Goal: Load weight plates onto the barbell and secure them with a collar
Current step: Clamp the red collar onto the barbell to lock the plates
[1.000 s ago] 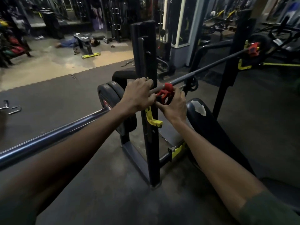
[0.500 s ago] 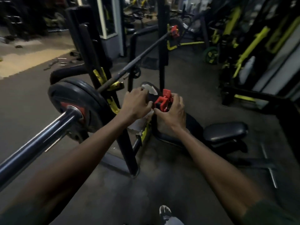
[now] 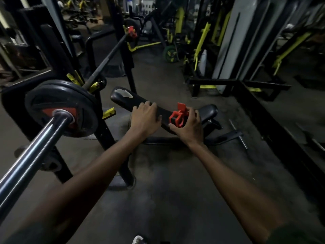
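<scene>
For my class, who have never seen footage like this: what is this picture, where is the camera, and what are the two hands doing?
The camera sits on a person's head, looking down along both bare arms in a gym. The right hand holds a red collar, a clamp for locking weights. The left hand holds nothing, fingers loosely curled. At left, a barbell rests on a black rack, a black weight plate already on its near end. No collar is on that end yet. A padded bench lies beyond the hands.

I see a dim gym: dark rubber floor (image 3: 175, 173), a black padded bench (image 3: 137, 101) with torn upholstery, black rack uprights (image 3: 121, 50), and yellow-framed machines (image 3: 202, 46) behind.
</scene>
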